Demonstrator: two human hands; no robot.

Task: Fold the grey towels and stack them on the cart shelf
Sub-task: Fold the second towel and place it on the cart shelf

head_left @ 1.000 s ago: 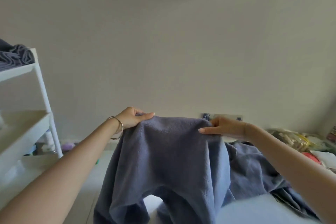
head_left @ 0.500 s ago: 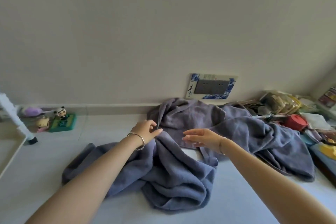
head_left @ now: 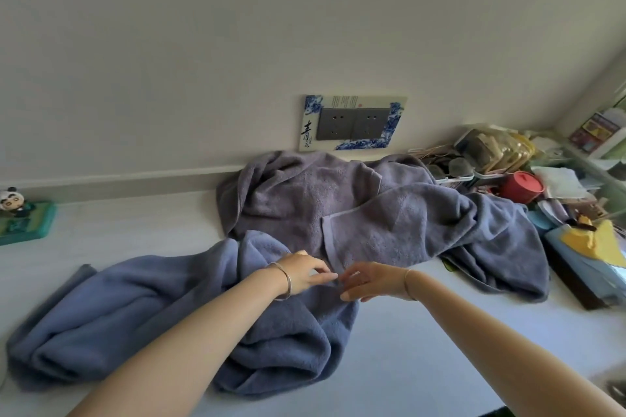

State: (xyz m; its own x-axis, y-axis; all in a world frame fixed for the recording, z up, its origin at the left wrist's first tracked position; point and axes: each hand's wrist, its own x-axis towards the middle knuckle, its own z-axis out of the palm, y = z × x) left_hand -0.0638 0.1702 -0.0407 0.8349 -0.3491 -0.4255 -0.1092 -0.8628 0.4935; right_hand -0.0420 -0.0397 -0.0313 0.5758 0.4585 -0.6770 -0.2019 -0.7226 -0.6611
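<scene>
Bulk of near towel [head_left: 111, 318] lies toward 8 o'clock from my hands; left hand [head_left: 303, 276] pinches its edge, right hand [head_left: 371, 281] curls alongside, grip I cannot tell.

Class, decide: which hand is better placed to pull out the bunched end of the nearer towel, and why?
Probably the left hand: the nearer towel bunches on its side, while the right hand sits at the towel's opposite edge.

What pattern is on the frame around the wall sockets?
Blue-and-white floral swirls on the socket frame, seen best in the head view.
</scene>
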